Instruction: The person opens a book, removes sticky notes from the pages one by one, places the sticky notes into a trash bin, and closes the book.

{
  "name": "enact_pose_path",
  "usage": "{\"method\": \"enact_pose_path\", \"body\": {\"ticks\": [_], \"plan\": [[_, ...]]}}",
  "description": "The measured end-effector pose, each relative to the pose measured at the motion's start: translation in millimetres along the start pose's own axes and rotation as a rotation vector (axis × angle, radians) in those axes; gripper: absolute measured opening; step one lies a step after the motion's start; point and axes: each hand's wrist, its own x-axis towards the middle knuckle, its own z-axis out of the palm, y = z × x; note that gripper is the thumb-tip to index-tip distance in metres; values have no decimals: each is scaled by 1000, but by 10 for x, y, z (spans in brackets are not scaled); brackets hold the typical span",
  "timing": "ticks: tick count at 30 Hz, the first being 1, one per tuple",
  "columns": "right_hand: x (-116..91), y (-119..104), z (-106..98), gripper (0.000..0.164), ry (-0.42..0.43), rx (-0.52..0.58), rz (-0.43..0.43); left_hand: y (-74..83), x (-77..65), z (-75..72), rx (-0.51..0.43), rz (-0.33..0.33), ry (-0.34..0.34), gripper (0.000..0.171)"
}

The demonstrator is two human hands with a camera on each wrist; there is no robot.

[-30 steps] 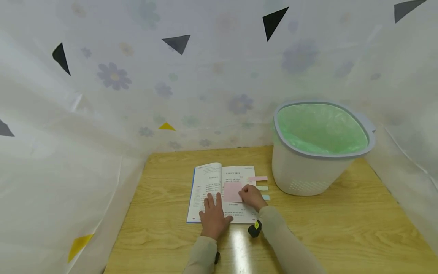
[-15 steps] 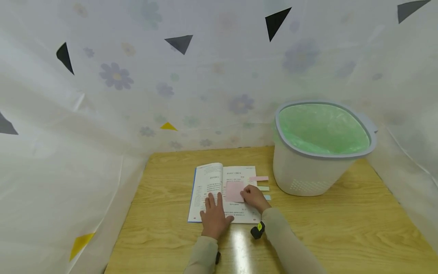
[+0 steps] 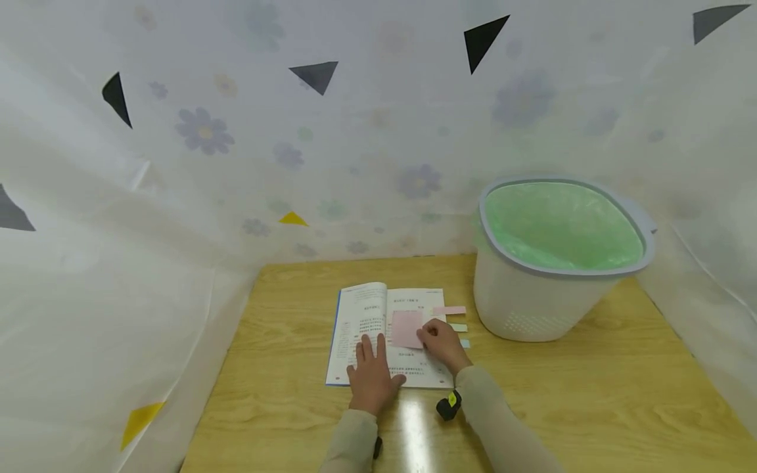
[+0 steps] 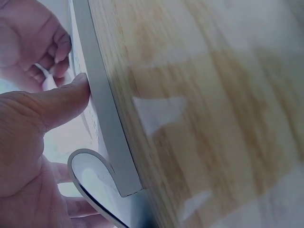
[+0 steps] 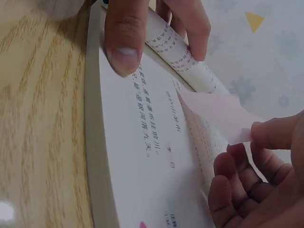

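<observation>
An open book (image 3: 355, 309) with printed pages lies on the table. My left hand (image 3: 372, 381) rests across its lower middle with the fingers spread, and in the left wrist view the thumb (image 4: 69, 102) lies on the page at the book's edge. Between the thumb and fingers of my right hand (image 3: 443, 345) is the right edge of a square pink sticky note (image 3: 407, 328) over the right page. In the right wrist view the pinched side of the sticky note (image 5: 218, 111) stands raised from the paper; its far edge looks close to the page.
Pink (image 3: 451, 310), pale green (image 3: 458, 327) and pale blue tabs (image 3: 465, 343) stick out from the book's right side. A white basket (image 3: 520, 309) with a green liner stands at the table's back right. Patterned sheeting (image 3: 355, 164) encloses the table (image 3: 284, 328).
The pink sticky note has shifted slightly up and right over the page, with my right hand pinching it throughout. My left hand stays in place on the book. The head view has shifted a little.
</observation>
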Motion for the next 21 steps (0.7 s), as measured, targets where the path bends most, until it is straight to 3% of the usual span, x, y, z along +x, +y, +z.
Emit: {"method": "enact_pose_path", "body": {"ticks": [5,11,14,21], "plan": [[-132,-136,-81,9,96,15,-167,4,-4,37,9,4,-6,98],[-371,-527,-328,6,201,12,-397,5,8,19,20,8,16,98],[-504,-732,-504,6,266,18,-521,7,6,13,27,11,27,98],[-718,-1118,-1111,9,524,89,-866,8,-10,17,22,17,35,98]]}}
